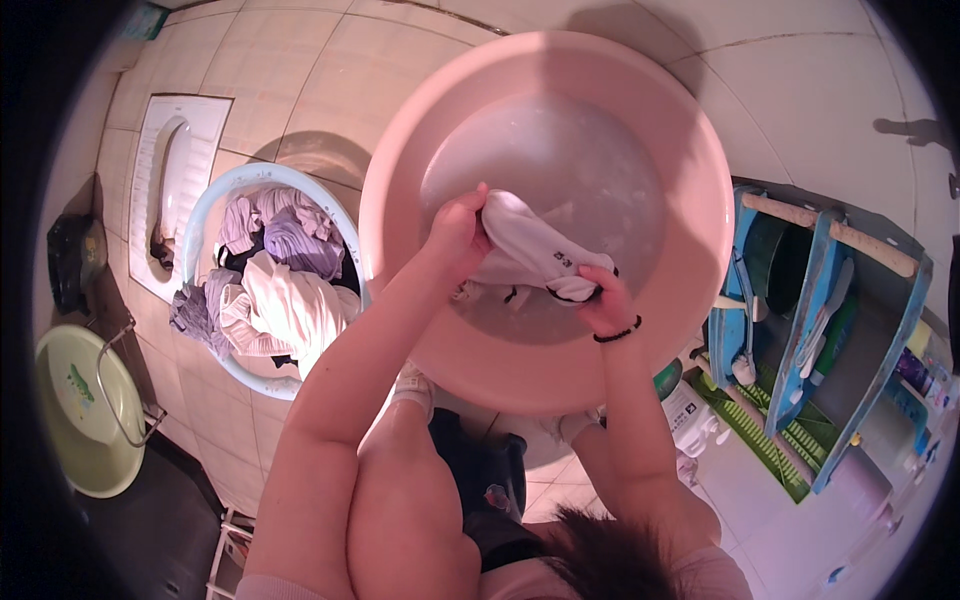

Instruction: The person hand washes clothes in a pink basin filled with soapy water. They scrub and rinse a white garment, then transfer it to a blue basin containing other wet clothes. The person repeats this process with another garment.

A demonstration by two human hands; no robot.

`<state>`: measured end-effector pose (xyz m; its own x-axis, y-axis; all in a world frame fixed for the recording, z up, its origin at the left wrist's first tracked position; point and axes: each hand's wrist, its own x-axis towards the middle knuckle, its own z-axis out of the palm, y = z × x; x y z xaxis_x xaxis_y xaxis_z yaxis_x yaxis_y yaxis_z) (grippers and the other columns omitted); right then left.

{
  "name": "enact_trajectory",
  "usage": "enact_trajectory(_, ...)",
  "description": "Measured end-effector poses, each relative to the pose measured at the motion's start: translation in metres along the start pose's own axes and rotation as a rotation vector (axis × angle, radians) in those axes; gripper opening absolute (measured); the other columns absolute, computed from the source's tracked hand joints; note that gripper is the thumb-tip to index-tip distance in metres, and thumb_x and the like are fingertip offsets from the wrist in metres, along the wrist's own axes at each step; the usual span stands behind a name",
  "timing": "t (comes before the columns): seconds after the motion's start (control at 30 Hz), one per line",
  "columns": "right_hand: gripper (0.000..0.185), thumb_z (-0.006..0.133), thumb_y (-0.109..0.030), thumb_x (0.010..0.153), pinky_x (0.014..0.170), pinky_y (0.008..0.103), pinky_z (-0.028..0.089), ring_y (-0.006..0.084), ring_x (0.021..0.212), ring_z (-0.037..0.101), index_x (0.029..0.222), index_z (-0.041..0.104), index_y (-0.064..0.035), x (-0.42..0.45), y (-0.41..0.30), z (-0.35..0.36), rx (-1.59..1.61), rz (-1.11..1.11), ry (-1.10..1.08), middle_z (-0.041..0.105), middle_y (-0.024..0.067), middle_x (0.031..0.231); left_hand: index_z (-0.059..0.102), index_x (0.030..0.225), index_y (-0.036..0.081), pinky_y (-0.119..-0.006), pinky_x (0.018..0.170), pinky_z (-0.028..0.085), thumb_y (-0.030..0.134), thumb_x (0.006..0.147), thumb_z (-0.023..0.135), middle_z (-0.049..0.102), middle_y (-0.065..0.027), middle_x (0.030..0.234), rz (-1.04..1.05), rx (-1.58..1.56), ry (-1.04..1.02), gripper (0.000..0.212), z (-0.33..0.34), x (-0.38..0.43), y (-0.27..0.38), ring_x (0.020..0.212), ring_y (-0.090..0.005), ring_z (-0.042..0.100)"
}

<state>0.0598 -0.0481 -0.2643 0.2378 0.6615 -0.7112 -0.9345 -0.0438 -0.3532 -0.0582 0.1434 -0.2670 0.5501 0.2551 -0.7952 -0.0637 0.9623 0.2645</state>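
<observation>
A white sock (536,241) with small dark marks is stretched between my two hands above a large pink plastic basin (420,367). My left hand (459,232) grips its toe end. At the dark-trimmed cuff end, my right hand (606,301) holds on, a black beaded bracelet (618,330) on its wrist. Cloudy water (555,150) covers the basin's bottom. Another pale cloth (506,270) lies in the water beneath the sock, partly hidden by it and by my hands.
A light blue tub (255,176) heaped with clothes (289,300) stands left of the basin, beside a squat toilet (176,187). A green basin (90,420) leans at far left. A blue shelf rack (806,315) and a white bottle (688,416) are on the right.
</observation>
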Motion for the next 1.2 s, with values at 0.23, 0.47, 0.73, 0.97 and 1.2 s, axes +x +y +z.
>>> enact_trajectory(0.23, 0.031, 0.061, -0.014, 0.079, 0.080, 0.0347, 0.047, 0.0226, 0.091, 0.057, 0.103, 0.052, 0.0033, -0.009, -0.042, -0.019, -0.202, -0.008, 0.220, 0.058, 0.0116, 0.099, 0.044, 0.106, -0.001, -0.039, 0.087, 0.040, 0.027, 0.094, 0.027, 0.053, -0.0141, 0.104, 0.192, -0.123, 0.008, 0.035, 0.001, 0.008, 0.027, 0.099, -0.0250, 0.051)
enact_trajectory(0.47, 0.022, 0.060, -0.018, 0.081, 0.081, 0.0403, 0.047, 0.0212, 0.084, 0.057, 0.098, 0.053, -0.0056, -0.002, -0.066, -0.043, -0.184, -0.111, 0.512, 0.059, 0.0090, 0.088, 0.046, 0.102, -0.001, -0.039, 0.082, 0.043, 0.027, 0.094, 0.029, 0.054, -0.0123, 0.093, 0.301, -0.037, 0.087, 0.033, 0.022, 0.000, 0.034, 0.088, -0.0241, 0.053)
enact_trajectory(0.73, 0.010, 0.051, -0.013, 0.085, 0.077, 0.0389, 0.047, 0.0218, 0.078, 0.057, 0.086, 0.055, -0.0034, -0.012, -0.078, -0.083, 0.033, -0.175, 0.437, 0.058, 0.0083, 0.075, 0.047, 0.093, 0.001, -0.037, 0.064, 0.049, 0.023, 0.092, 0.027, 0.055, -0.0127, 0.087, 0.302, 0.058, 0.128, 0.030, -0.035, 0.017, 0.035, 0.074, -0.0241, 0.057)
enact_trajectory(0.97, 0.028, 0.056, -0.022, 0.085, 0.072, 0.0303, 0.048, 0.0178, 0.079, 0.057, 0.103, 0.054, -0.0005, 0.068, 0.028, 0.014, -0.475, -0.081, 0.373, 0.058, 0.0068, 0.087, 0.049, 0.082, 0.003, -0.040, 0.067, 0.048, 0.017, 0.086, 0.032, 0.054, -0.0115, 0.081, 0.001, -0.084, -0.099, 0.023, -0.011, 0.006, 0.035, 0.073, -0.0253, 0.056)
enact_trajectory(1.2, 0.031, 0.059, -0.022, 0.082, 0.059, 0.0223, 0.043, 0.0093, 0.075, 0.053, 0.106, 0.054, -0.0018, 0.095, 0.027, 0.031, -0.798, -0.110, 0.005, 0.058, 0.0039, 0.088, 0.050, 0.076, 0.004, -0.037, 0.066, 0.048, 0.016, 0.087, 0.037, 0.054, -0.0082, 0.072, -0.113, -0.085, -0.063, 0.021, 0.014, -0.016, 0.033, 0.069, -0.0214, 0.055)
